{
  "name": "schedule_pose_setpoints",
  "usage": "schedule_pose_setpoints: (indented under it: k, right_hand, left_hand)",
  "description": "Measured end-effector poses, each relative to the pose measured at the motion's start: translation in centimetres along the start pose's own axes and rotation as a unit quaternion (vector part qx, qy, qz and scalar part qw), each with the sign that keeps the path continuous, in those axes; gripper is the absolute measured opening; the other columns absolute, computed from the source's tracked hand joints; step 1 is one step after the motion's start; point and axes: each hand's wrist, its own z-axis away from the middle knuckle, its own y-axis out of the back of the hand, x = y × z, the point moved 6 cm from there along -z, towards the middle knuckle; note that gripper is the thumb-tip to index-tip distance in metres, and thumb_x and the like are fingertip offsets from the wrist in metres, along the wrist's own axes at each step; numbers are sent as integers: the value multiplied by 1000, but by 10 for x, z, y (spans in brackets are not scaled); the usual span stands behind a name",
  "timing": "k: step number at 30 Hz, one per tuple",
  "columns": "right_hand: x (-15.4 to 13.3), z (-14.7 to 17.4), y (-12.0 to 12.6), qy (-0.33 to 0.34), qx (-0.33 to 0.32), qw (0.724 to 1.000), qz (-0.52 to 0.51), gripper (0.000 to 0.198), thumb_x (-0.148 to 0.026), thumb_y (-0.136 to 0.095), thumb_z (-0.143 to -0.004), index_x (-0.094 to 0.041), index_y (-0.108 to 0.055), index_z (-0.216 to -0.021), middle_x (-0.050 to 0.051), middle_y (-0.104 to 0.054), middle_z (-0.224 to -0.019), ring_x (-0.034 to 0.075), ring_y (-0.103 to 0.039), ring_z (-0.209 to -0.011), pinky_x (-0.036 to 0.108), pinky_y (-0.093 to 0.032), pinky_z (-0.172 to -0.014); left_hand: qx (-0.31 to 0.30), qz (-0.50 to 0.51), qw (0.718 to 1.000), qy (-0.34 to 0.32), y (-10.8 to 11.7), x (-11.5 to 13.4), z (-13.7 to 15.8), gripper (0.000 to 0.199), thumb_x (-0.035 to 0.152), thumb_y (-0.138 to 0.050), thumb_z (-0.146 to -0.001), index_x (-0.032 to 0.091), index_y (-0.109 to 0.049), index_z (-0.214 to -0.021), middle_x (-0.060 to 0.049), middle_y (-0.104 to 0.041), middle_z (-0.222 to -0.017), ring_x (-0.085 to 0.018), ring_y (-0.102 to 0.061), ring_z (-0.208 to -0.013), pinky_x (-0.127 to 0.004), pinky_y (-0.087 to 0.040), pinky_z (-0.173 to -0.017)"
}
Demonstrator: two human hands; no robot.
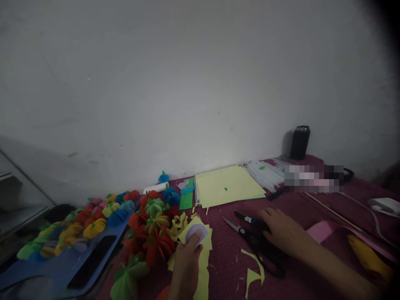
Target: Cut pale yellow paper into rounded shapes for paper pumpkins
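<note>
My left hand [187, 254] pinches a round piece of purple paper [201, 230] against yellow paper [204, 258], with the thumb on top. Crumpled yellow paper scraps [178, 227] lie just beyond it. On the right, my right hand [281, 231] has its fingers curled over a dark-handled tool [247, 218] with a short pointed tip; the palm hides its rear part. Scissors with black handles [250, 239] lie right beside that hand, pointing away to the left. Curved yellow offcuts [254, 273] are on the maroon cloth in front of the scissors.
Several colourful paper pumpkins [159, 246] crowd the left, more on a blue tray [62, 275] beside a black phone-like slab [91, 261]. Pale yellow sheets [228, 187] and white strips [265, 173] lie near the wall. A dark can [300, 143] stands back right; a yellow object [368, 258] lies front right.
</note>
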Motion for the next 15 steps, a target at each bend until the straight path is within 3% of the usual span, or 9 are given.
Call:
schedule_pose_setpoints:
  k: [6, 11, 15]
  right_hand:
    - [-29, 21, -19, 79, -50, 995, -21, 33, -10, -50, -59, -20, -56, -91, 7, -60, -81, 24, -57, -75, 30, -38, -63]
    - [-31, 24, -23, 67, -33, 997, -9, 51, -9, -49, -61, -19, -51, -110, 10, -62, -81, 25, -59, -74, 31, -39, -63]
    - [-17, 13, -13, 39, -99, 987, -123, 56, -11, -50, -62, -22, -48, -116, 6, -65, -80, 22, -60, -71, 28, -40, -61]
  left_hand:
    - [-9, 36, 999, 26, 0, -3, 1, 23, 21, -73, -55, 17, -60, -73, -6, -63, -81, -17, -59, -74, -25, -46, -64]
    - [-17, 57, 997, 39, -4, -4, 6, 24, 20, -72, -55, 17, -58, -75, -3, -63, -75, -15, -60, -69, -25, -46, -62]
    - [-12, 62, 997, 40, -7, 1, 6, 26, 20, -72, -56, 15, -58, -78, -3, -63, -74, -14, -61, -66, -23, -45, -59]
